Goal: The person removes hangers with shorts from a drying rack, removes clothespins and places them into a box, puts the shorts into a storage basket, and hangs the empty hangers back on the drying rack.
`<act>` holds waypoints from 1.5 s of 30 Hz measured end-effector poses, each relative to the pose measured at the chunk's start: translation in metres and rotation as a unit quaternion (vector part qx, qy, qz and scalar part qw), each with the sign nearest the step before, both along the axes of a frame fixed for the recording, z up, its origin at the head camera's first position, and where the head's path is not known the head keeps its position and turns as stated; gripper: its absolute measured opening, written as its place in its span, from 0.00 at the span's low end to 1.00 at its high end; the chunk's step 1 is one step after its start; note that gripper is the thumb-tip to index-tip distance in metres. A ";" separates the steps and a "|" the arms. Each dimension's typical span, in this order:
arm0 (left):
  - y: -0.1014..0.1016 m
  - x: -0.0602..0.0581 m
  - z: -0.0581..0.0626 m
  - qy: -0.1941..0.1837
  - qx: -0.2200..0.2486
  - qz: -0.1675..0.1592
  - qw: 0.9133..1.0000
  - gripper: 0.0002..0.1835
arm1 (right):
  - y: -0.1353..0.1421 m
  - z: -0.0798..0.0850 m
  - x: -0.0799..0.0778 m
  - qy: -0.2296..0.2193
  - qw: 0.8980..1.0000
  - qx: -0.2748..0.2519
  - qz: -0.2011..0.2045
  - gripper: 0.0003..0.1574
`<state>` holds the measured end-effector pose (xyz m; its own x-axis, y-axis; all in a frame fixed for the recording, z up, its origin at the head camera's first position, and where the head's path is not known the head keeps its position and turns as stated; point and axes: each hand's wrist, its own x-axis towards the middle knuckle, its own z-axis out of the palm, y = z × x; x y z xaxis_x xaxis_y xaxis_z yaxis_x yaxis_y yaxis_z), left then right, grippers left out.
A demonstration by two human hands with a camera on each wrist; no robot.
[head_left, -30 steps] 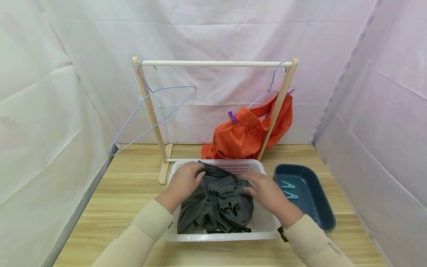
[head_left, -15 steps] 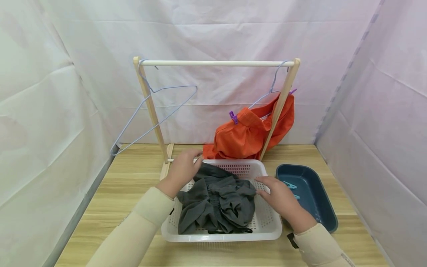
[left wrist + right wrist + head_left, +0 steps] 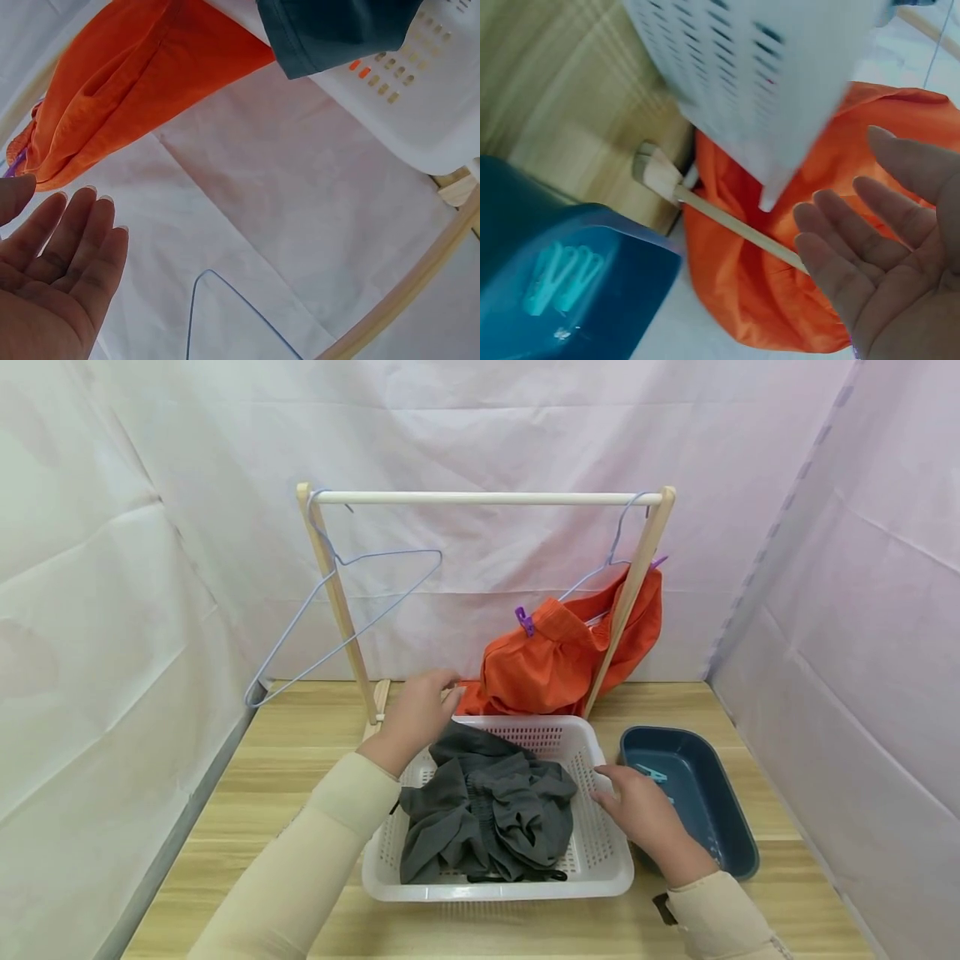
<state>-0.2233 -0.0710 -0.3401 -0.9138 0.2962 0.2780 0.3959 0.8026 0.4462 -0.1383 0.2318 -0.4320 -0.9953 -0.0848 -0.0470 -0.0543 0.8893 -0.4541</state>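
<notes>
Left hand (image 3: 412, 717) and right hand (image 3: 648, 810) are held with fingers loosely extended, nothing gripped, near the white basket (image 3: 498, 892) where grey cloth (image 3: 487, 810) is bunched

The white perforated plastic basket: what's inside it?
A crumpled dark grey fabric garment lies in the basket, a thin black strip showing at its near edge. Some perforated floor shows around it; anything beneath the garment is covered and can't be seen.
</notes>
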 end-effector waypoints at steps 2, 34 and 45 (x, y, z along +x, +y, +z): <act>0.002 -0.003 0.003 -0.008 -0.005 0.000 1.000 0.13 | 0.002 -0.004 0.000 -0.011 1.000 0.003 -0.011 0.28; 0.054 -0.035 0.037 -0.066 0.023 0.025 0.997 0.23 | 0.012 -0.027 -0.001 -0.095 0.993 -0.061 -0.036 0.30; 0.074 -0.043 0.043 -0.117 0.045 0.035 0.992 0.19 | 0.015 -0.026 -0.002 -0.105 0.993 -0.044 -0.032 0.30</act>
